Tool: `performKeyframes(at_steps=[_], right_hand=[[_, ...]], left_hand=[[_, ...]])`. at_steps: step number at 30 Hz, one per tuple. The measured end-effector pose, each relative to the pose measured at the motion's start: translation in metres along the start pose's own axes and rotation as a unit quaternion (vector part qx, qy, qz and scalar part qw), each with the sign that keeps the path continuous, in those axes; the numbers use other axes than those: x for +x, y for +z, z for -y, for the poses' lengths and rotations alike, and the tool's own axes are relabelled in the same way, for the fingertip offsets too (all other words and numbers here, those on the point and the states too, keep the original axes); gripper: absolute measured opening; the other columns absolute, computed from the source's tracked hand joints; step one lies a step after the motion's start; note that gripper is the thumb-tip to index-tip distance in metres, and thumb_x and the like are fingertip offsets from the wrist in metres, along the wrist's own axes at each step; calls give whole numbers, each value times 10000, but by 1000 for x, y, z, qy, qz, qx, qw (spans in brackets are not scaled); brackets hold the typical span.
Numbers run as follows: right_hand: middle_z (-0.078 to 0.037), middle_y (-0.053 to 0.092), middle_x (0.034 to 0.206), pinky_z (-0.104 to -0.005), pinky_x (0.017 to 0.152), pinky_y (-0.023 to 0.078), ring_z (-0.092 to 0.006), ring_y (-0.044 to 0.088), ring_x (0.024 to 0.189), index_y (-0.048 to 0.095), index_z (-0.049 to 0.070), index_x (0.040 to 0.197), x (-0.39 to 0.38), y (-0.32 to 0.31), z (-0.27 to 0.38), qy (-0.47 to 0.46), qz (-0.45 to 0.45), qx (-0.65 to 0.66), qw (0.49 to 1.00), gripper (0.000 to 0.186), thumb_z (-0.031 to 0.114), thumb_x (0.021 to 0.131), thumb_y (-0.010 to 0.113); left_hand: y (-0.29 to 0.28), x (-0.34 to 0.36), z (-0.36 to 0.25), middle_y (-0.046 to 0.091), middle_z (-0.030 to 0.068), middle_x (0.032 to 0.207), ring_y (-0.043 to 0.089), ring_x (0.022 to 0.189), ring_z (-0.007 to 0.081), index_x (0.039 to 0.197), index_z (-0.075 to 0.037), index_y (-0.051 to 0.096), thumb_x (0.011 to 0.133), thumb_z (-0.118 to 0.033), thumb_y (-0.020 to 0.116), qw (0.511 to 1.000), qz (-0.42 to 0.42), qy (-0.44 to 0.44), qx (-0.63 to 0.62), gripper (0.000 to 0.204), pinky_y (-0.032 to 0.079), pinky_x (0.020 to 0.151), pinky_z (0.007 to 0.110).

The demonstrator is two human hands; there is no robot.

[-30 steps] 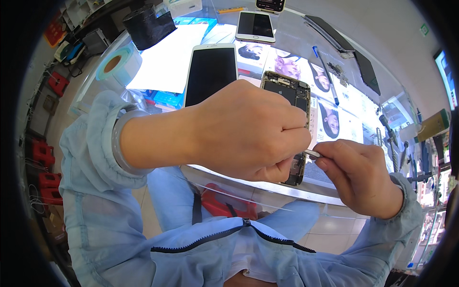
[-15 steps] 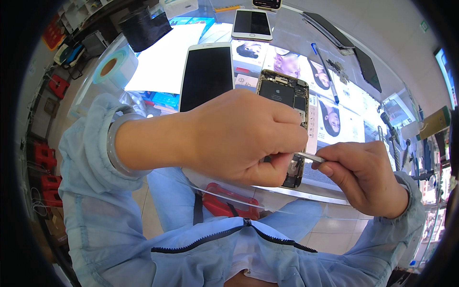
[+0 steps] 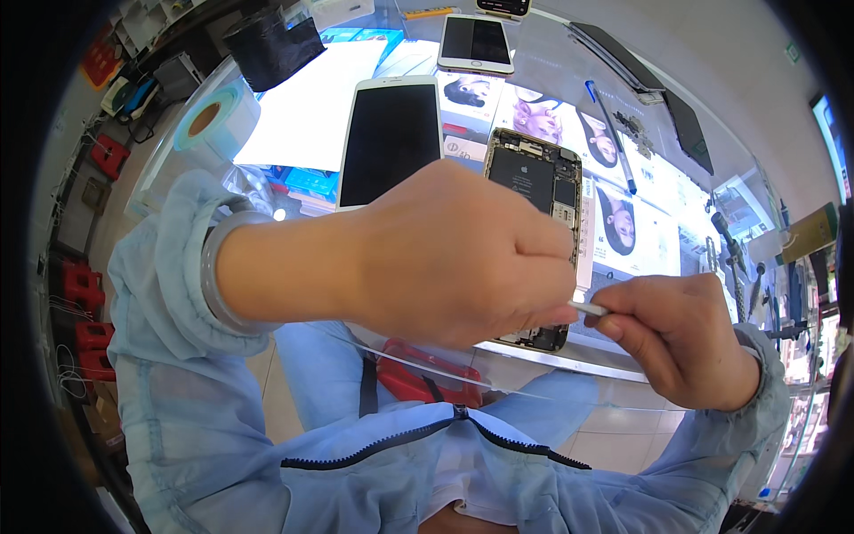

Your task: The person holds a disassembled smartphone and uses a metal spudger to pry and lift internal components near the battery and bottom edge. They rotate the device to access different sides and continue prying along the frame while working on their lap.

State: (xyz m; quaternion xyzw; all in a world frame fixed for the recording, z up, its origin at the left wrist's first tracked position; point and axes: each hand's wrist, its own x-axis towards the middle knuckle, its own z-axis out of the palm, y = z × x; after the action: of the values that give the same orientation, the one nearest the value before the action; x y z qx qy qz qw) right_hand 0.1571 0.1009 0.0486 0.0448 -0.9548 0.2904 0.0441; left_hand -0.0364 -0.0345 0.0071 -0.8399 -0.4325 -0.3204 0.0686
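Note:
An opened phone (image 3: 520, 165) with bare inner parts lies on the lit counter, partly hidden by my left hand (image 3: 454, 262), which is curled over its lower half; whatever those fingers hold is out of sight. My right hand (image 3: 667, 334), to the right of the phone, pinches a thin metal tool (image 3: 585, 307) between thumb and forefinger, its tip reaching to the left hand's fingertips. A white phone with a black screen (image 3: 387, 133) lies left of the opened one.
Glass counter (image 3: 534, 363) bears another phone (image 3: 476, 40), a pen (image 3: 609, 133), flat dark panels (image 3: 685, 133), a label roll (image 3: 209, 120), a black bundle (image 3: 267, 49) and several tools (image 3: 734, 245). Red stools (image 3: 82, 285) stand left; a red object (image 3: 422, 374) is below the counter.
Both hands have shifted slightly downward, uncovering more of the opened phone's upper part. My left hand's fingers have changed position, its thumb now up against the tool's tip.

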Motion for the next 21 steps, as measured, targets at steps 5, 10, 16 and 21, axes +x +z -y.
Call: performKeyframes(at_steps=[5,10,16,21], right_hand=[[-156,590,680,-350,517,467,-325,594,580,605,-16,930,0,-4,5,0,20,4,1000,159,38,789,657],[-143,579,671,-348,485,449,-311,576,549,603,-13,929,0,-3,1,-23,-1,-25,999,179,40,771,667],[-51,446,584,-300,372,353,-175,482,446,598,-13,939,-4,-1,1,-82,-25,-193,977,230,64,740,683],[-1,373,571,-248,334,275,-88,400,412,594,-37,955,-10,3,-4,-153,-75,-316,934,301,83,699,700]], left_hand=[[1,-2,-2,445,37,606,461,444,197,725,-57,601,741,-150,708,999,-29,10,-16,143,318,380,315],[0,-4,-1,466,41,606,469,444,196,731,-53,611,762,-148,700,997,-19,-32,-71,133,320,377,306],[1,-5,0,481,52,609,488,458,206,737,-49,619,779,-139,683,993,-20,-60,-99,118,340,385,308],[-2,-3,-1,484,55,600,493,459,202,731,-49,622,778,-134,683,992,-20,-60,-108,114,343,382,302]])
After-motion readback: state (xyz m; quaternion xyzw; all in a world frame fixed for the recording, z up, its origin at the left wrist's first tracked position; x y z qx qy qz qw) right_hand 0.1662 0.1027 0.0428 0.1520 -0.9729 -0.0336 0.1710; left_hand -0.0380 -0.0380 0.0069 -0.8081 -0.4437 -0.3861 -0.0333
